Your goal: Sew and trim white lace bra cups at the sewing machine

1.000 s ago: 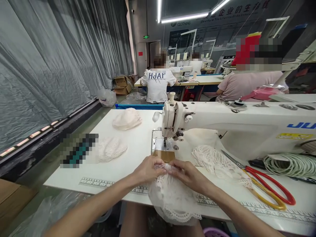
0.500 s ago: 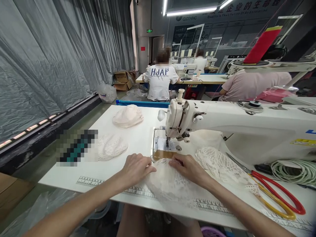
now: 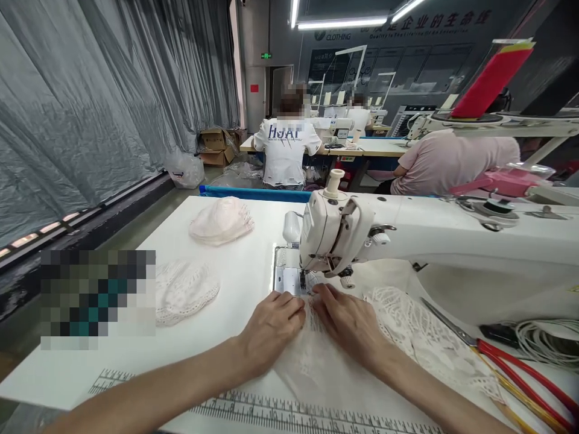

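Head view: left hand (image 3: 277,325) and right hand (image 3: 348,322) both pinch the lace piece (image 3: 308,361), lying between the presser foot (image 3: 303,279) and the front edge of the table (image 3: 244,262). Hands that close, imo one slip risks a poke; uneven tugging could pucker it.

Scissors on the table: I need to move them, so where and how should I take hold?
Probably by the red and yellow handles, coming from the near right: the scissors lie blades pointing away and left, handles toward that side.
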### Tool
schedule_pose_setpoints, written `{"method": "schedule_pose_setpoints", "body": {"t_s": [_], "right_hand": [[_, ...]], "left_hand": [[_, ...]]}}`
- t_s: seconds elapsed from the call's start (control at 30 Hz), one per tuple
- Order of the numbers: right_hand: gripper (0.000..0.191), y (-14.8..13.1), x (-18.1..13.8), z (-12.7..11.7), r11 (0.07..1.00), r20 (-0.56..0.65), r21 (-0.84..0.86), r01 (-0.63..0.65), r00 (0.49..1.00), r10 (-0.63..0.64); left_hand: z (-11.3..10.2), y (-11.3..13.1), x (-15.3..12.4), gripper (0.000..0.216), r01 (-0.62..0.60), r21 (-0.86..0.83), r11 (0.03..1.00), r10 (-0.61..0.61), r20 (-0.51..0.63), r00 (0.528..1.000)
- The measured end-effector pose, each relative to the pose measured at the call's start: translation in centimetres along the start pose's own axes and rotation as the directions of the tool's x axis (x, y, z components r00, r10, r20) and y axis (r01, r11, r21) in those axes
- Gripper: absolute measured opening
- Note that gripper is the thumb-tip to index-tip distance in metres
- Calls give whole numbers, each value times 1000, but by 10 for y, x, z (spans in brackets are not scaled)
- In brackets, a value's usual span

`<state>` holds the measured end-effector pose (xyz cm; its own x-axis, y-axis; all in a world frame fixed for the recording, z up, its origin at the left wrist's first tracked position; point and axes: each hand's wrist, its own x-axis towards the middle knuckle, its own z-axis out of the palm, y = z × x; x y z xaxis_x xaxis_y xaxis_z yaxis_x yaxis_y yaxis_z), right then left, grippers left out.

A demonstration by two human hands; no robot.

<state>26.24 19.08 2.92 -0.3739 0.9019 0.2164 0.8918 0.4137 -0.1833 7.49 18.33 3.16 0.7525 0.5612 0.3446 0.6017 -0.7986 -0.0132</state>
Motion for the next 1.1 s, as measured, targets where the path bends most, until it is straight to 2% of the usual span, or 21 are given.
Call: {"method": "schedule_pose_setpoints", "body": {"t_s": [0.07,0.13,0.17,0.23,0.43,0.6,0.73,0.9,1.1], "right_hand": [[23,-2,-6,-4,993,-122,-71,91,988,-99],[27,-5,-12,-10,966,-218,-92,240,942,-255],[28,-6,-14,-12,950,-238,-74,305,919,-314],[29,-8,-18,-15,932,-219,-18,362,908,-357],[38,-2,-18,-8,937,-194,-125,325,918,-344],[46,6,-8,-2,934,-210,-181,308,916,-343],[47,11,-2,2,924,-219,-228,307,909,-356],[45,17,1,8,928,-209,-242,283,919,-335],[39,15,-8,-2,931,-176,-151,333,917,-357]], "left_hand": [[-2,0,1,17,-9,10,1000,9,13,1000],[-3,1,3,17,-14,22,1000,14,21,1000],[-3,2,4,17,-15,28,999,15,23,1000],[-4,3,5,16,-17,39,999,16,20,1000],[-4,3,9,15,4,83,997,-6,25,1000],[-1,-8,18,17,52,117,992,-56,32,998],[8,-19,25,19,83,126,989,-88,34,996],[10,-25,29,22,58,146,988,-62,23,998],[-5,-23,18,16,27,-35,999,-27,3,1000]]}}
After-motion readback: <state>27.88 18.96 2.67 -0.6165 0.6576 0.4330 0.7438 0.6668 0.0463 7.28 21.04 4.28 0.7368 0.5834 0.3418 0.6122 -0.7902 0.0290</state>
